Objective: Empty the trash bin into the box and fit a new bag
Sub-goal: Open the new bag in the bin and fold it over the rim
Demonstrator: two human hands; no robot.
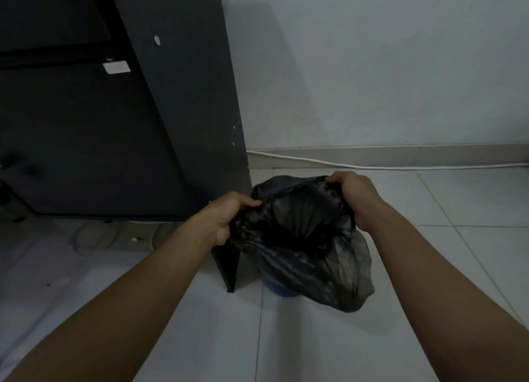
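Both hands, left [226, 218] and right [355, 198], grip the crinkled black plastic bag's [309, 255] open mouth at nine and two o'clock over the small blue bin [282, 291].

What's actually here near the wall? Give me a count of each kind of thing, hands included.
Hands: 2, the left hand and the right hand, each gripping the bag's rim
Black bags: 1, the black bag
Bins: 1, the blue bin, mostly hidden under the bag
White cables along the wall: 1, the white cable
Dark cabinets: 1, the dark cabinet
Total: 6
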